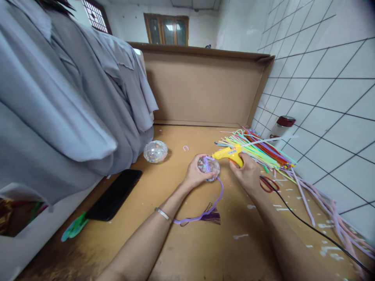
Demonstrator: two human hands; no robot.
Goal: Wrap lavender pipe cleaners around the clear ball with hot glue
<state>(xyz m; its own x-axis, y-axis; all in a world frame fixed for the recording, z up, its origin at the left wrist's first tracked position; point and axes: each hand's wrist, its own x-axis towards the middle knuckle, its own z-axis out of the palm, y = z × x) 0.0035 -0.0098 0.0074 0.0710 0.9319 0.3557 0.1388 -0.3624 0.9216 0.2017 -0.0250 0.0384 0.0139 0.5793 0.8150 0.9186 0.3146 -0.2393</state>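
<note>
My left hand [195,171] is wrapped round a clear faceted ball [213,165] with purple strips on it. In my right hand [247,171] is a yellow glue gun [230,153], its nozzle at the top of the ball and a long pale glue stick out of its back. A purple cord [218,198] runs from the ball down to my left wrist, crossing a dark purple tassel [213,216] on the table. A second clear faceted bowl-like piece [155,151] sits further left, near a small pale curved piece [186,148].
Colourful pipe cleaners [263,150] lie at the right, near red-handled scissors [269,184], a black cable [304,222] and a red-lidded jar [283,127]. A black phone [115,195] lies left, below hanging grey cloth [88,101]. A cardboard panel [202,88] stands behind.
</note>
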